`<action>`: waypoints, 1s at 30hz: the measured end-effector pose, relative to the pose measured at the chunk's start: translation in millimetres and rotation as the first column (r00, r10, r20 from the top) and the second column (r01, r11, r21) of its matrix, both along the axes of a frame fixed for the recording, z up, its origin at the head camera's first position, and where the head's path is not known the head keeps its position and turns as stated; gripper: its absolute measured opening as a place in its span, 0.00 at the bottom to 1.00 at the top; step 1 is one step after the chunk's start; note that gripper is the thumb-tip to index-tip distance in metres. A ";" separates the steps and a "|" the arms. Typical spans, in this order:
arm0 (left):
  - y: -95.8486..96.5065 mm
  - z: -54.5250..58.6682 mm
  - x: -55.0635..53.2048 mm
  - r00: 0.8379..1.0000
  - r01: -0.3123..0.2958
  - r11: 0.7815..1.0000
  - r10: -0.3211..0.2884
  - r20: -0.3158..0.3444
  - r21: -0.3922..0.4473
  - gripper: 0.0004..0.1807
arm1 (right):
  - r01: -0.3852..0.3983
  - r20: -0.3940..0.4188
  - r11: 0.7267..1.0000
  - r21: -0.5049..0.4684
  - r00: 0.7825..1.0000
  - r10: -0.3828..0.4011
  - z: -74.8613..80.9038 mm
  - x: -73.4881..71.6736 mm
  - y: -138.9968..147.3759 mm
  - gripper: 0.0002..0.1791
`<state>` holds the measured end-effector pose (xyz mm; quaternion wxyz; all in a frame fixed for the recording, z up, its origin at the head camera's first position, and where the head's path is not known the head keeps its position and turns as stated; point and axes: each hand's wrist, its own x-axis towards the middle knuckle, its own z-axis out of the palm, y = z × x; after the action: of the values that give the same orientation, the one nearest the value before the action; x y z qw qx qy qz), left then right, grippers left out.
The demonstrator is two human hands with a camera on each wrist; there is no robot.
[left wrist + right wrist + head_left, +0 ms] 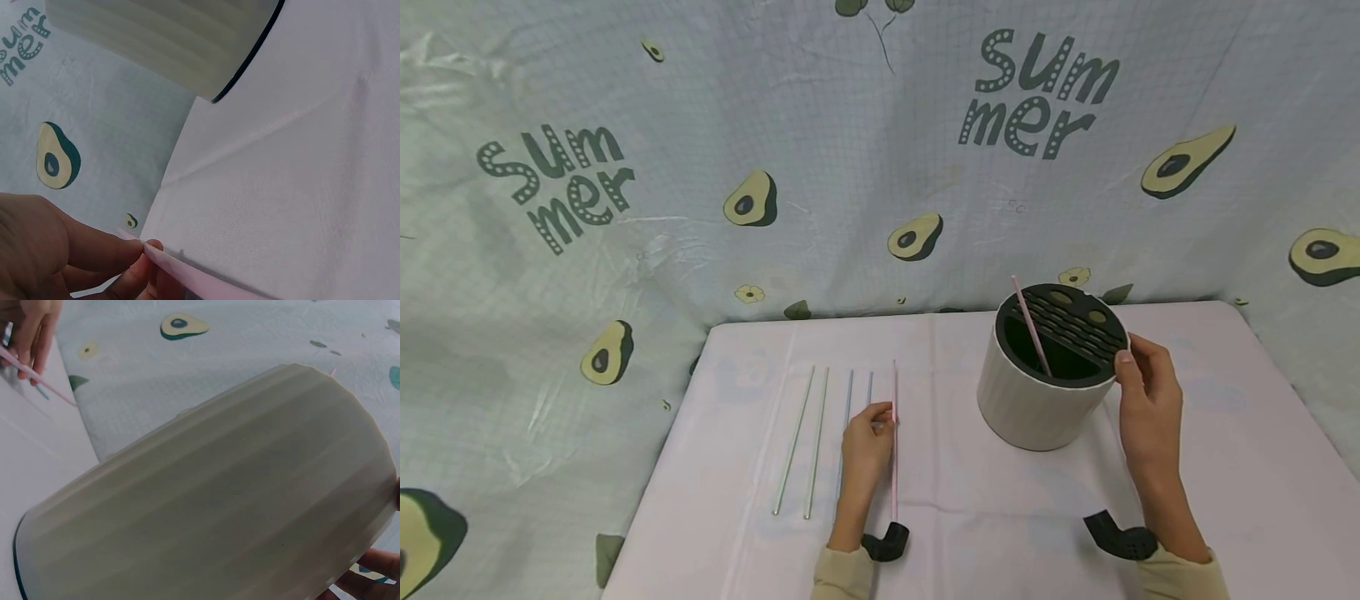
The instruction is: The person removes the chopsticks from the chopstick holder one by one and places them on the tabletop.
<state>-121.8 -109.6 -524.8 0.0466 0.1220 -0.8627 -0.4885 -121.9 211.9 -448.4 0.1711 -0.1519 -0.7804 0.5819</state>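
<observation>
In the head view my left hand [867, 446] pinches a pink straw [895, 479] between thumb and fingertips, close over the table. My right hand [1152, 408] grips the right rim of a white ribbed container [1033, 417], thumb up by the edge and fingers round the side. A dark slotted top [1078, 325] covers part of its mouth, and another pink straw [1030, 321] leans out of the open section. The right wrist view is filled mostly by the container's ribbed wall [212, 487], with fingers [372, 572] at its lower right.
Left of the left hand lie two green straws [794, 442] on the pale pink tabletop [985, 517]. Two blue straws [849, 396] lie partly under that hand. Behind the table hangs a sheet [835, 125] printed with avocados. A black wrist device [887, 542] sits by each sleeve.
</observation>
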 end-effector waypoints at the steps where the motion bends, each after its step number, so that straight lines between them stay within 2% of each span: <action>1: 0.3 -0.3 0.4 1.000 -0.001 1.000 0.000 -0.002 -0.010 0.15 | 0.000 0.000 1.000 -0.001 1.000 0.000 0.1 -0.2 0.1 0.24; 9: 3.6 -2.8 1.7 1.000 -0.002 0.997 0.001 -0.014 -0.074 0.15 | 0.003 0.007 1.000 0.005 1.000 -0.003 -0.6 -0.8 1.0 0.25; 16: 8.1 -2.0 2.7 0.999 -0.007 0.991 0.001 -0.046 -0.133 0.14 | -0.001 -0.027 1.000 0.013 1.000 0.001 -1.1 -0.6 0.1 0.24; 20: 10.9 -2.6 3.4 0.999 -0.001 0.979 -0.009 -0.049 -0.204 0.15 | 0.003 -0.026 1.000 0.014 1.000 -0.003 -1.0 -0.1 -0.3 0.24; 24: 12.9 -3.7 4.3 0.998 0.017 0.956 -0.033 -0.049 -0.294 0.18 | 0.004 -0.027 1.000 0.015 1.000 -0.003 -1.4 0.2 -0.4 0.24; 27: 13.8 -3.7 5.3 0.998 0.024 0.943 -0.043 -0.051 -0.331 0.19 | 0.002 -0.027 1.000 0.012 1.000 -0.002 -2.0 0.1 -0.1 0.24; 30: 14.7 -3.0 6.3 0.997 0.020 0.941 -0.044 -0.063 -0.339 0.19 | 0.003 -0.026 1.000 0.011 1.000 -0.003 -2.2 0.1 0.4 0.24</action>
<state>-115.5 -94.9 -527.7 0.0889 0.0810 -0.9335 -0.3378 -121.8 212.3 -450.7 0.1828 -0.1447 -0.7812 0.5792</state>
